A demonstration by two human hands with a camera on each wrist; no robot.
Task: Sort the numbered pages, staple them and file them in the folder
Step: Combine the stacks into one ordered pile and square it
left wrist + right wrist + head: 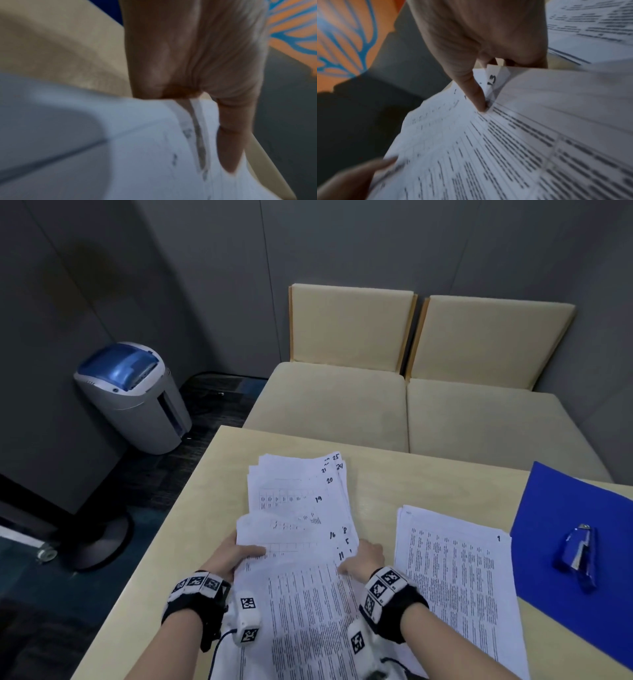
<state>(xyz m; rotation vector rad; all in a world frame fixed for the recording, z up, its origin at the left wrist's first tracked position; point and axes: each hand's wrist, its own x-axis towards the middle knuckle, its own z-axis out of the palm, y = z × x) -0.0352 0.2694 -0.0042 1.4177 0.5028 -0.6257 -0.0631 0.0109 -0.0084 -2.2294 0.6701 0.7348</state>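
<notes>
two paper piles seen on table [376,474]: fanned pages [301,498] gripped at left edge by left hand [236,556], corners pinched by right hand [363,556]; sorted stack [455,570] started at right. sorting judged partly done. stapler [579,553] laid on folder [561,508], untouched; stapling, filing left.

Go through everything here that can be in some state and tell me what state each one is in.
Fanned stack of white numbered pages: spread loosely, unstapled.
Right-hand white pile showing page 1: flat, roughly squared.
Blue folder: closed, flat.
Blue stapler: idle on folder.
Left hand: gripping pages.
Right hand: pinching page corners.
</notes>
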